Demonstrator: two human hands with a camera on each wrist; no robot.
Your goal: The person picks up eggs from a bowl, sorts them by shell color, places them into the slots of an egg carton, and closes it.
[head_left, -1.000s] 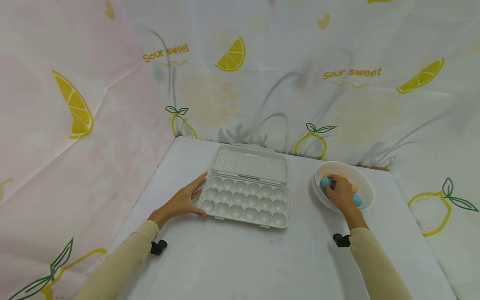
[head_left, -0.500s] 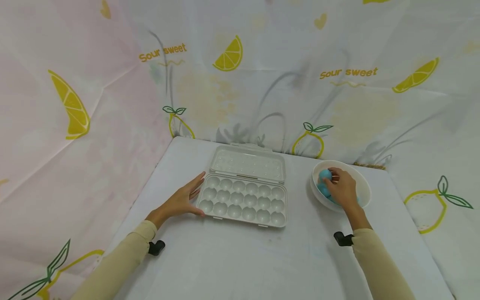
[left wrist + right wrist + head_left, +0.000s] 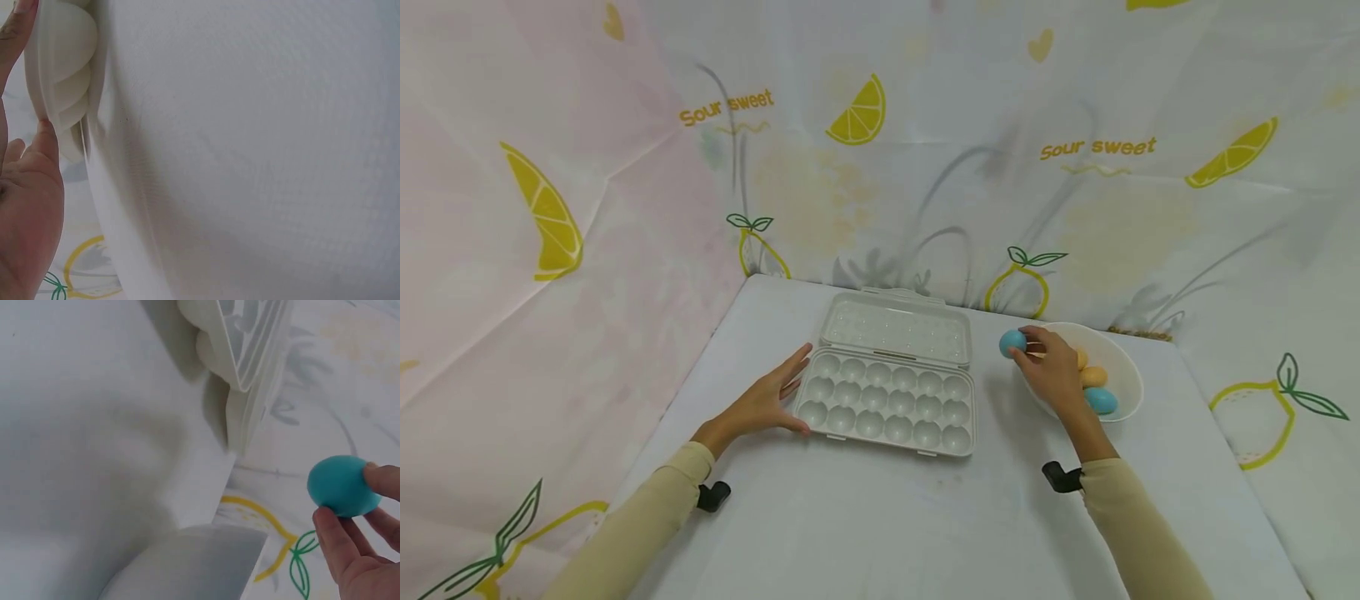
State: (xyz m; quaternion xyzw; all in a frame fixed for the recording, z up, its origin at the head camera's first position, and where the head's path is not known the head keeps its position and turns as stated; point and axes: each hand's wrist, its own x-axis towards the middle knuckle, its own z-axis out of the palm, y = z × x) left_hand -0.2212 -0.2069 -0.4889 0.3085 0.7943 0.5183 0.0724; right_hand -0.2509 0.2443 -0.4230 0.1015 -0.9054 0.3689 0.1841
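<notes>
A blue egg (image 3: 1012, 343) is pinched between the thumb and fingertips of my right hand (image 3: 1051, 367), just off the left rim of a white bowl (image 3: 1129, 379). The right wrist view shows the same blue egg (image 3: 344, 485) held in the air by its end. Inside the bowl lie orange eggs (image 3: 1094, 377) and another blue egg (image 3: 1101, 401); my right hand hides part of them. At the left end of a white egg tray (image 3: 887, 403), its cups bare, my left hand (image 3: 760, 404) rests with fingers spread, touching the rim, as the left wrist view also shows.
The tray's clear lid (image 3: 895, 327) lies folded back behind it. Everything stands on a white-covered table (image 3: 880, 517). A patterned cloth wall (image 3: 925, 167) rises directly behind the table and along its left side.
My right hand has lifted the blue egg out of the bowl and moved left past its rim. The left hand stays at the tray's end.
</notes>
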